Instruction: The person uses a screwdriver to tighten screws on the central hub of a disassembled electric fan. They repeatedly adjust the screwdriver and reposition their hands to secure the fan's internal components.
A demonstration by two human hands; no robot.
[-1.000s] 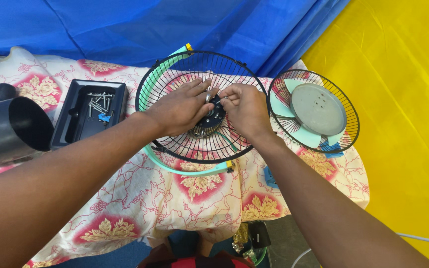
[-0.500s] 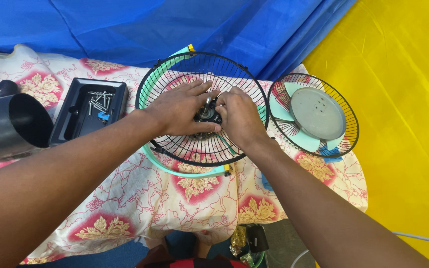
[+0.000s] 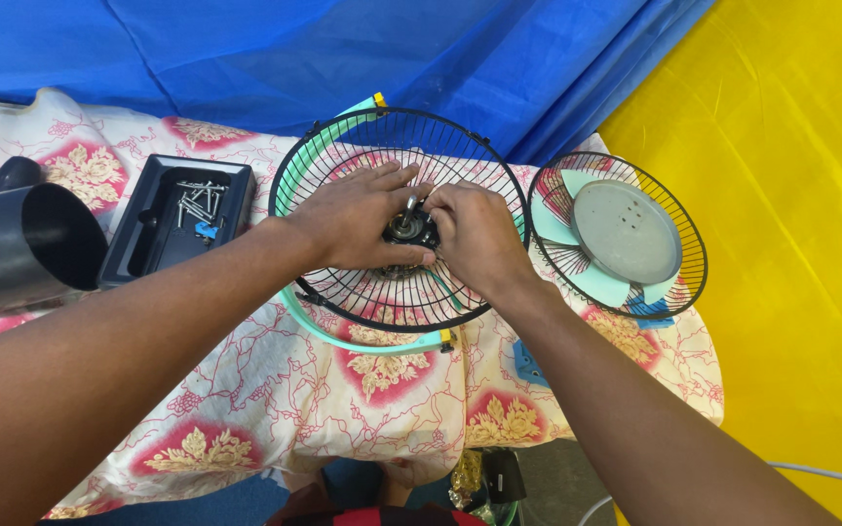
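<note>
Centrally, motor hub (image 3: pixel 408 229) between both hands (image 3: pixel 421 229)

Motor hub (image 3: pixel 407 230) mostly hidden; black cylinder (image 3: pixel 12 245) cut off left

The surface (image 3: pixel 275 390) is draped in a pale cloth printed with red and gold flowers. On it lie a black wire fan guard (image 3: pixel 363 287) ringed in mint green, a second guard (image 3: pixel 679 282) holding a grey disc to its right, a black screw tray (image 3: pixel 148 253) and a dark cylinder (image 3: pixel 2 248) at the left.
</note>
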